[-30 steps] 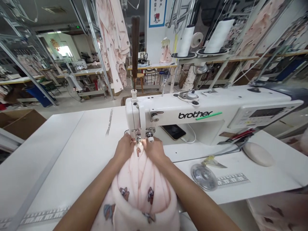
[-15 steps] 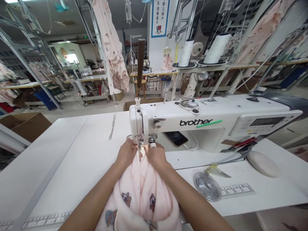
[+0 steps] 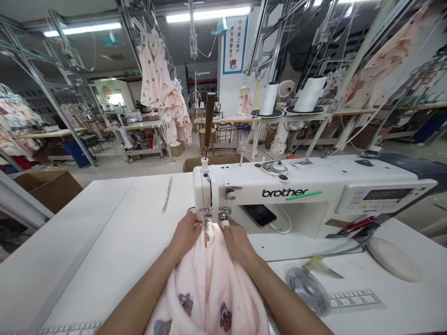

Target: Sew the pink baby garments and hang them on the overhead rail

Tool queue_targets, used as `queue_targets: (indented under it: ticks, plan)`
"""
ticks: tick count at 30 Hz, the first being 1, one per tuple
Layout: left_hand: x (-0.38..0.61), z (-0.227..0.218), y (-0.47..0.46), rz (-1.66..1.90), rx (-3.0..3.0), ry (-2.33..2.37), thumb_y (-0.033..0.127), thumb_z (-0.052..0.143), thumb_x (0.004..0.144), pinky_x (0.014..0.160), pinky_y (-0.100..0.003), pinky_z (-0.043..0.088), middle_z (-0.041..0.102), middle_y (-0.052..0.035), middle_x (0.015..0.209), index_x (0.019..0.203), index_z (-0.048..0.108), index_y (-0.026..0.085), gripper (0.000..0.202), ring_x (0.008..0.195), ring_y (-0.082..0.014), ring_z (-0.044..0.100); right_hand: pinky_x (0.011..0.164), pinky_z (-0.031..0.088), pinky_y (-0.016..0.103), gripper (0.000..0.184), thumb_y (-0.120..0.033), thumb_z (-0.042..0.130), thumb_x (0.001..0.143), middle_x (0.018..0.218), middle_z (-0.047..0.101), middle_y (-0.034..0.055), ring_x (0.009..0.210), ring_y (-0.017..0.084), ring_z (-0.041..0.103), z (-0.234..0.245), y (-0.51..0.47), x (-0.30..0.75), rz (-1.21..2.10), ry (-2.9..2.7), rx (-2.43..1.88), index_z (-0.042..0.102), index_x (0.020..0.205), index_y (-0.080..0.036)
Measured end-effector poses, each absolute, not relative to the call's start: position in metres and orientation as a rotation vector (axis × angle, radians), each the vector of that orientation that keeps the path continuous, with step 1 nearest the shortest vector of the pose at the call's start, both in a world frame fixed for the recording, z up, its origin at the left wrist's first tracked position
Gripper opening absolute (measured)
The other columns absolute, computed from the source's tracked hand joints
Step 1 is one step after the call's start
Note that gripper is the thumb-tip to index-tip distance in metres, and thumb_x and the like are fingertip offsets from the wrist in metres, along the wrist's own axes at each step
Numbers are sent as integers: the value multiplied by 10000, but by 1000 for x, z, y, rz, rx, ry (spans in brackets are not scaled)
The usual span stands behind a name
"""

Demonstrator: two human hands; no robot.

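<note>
Pale pink plush fabric (image 3: 223, 279) printed with brown bears lies gathered under the needle of a white sewing machine (image 3: 314, 172) marked "brother". Its folds hang toward me over the front of the table. My left hand (image 3: 186, 234) is closed on the fabric's left edge, just left of the presser foot (image 3: 207, 225), with thumb and fingertips pinched together. On the right side, my right hand (image 3: 238, 238) grips the same cloth; its fingertips are partly hidden behind the machine head. A small lamp lights the cloth at the needle.
A phone (image 3: 259, 215) on a white cable lies under the machine arm. Right of my forearm are a clear round plastic object (image 3: 307, 291), a ruler strip (image 3: 356, 300) and an oval pale object (image 3: 394, 259). Thread cones (image 3: 310, 94) stand behind the machine.
The view has tilted up, so the machine and table sit lower in the picture. Both hands stay on the fabric beside the needle, the right fingers slightly farther from the needle.
</note>
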State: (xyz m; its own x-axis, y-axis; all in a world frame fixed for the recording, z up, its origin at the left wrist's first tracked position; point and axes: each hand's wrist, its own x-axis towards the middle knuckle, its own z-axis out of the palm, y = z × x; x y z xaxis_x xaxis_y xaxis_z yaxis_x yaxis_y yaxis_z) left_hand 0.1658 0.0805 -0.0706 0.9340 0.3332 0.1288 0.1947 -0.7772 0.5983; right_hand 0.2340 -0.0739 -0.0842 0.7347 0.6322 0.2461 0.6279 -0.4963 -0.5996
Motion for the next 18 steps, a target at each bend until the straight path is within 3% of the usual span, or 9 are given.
queue_targets:
  ticks: [5,18]
  plan:
    - [165,-69,80,301,2452,361,120,415,768,770,-282,411,591,-67,964,915,572,168,221,917,-195,561,641,413,259,446,-348,141,937,850,643,83,767,211,597,-88,-71,238,8,-901,-2200,533,1030,-155]
    - [163,-73,83,252,2395,356,142,420,722,715,-269,410,624,-46,857,798,559,163,160,829,-181,573,687,419,286,481,-367,132,916,864,648,113,814,229,602,-87,-72,237,55,-892,-2151,563,871,-160]
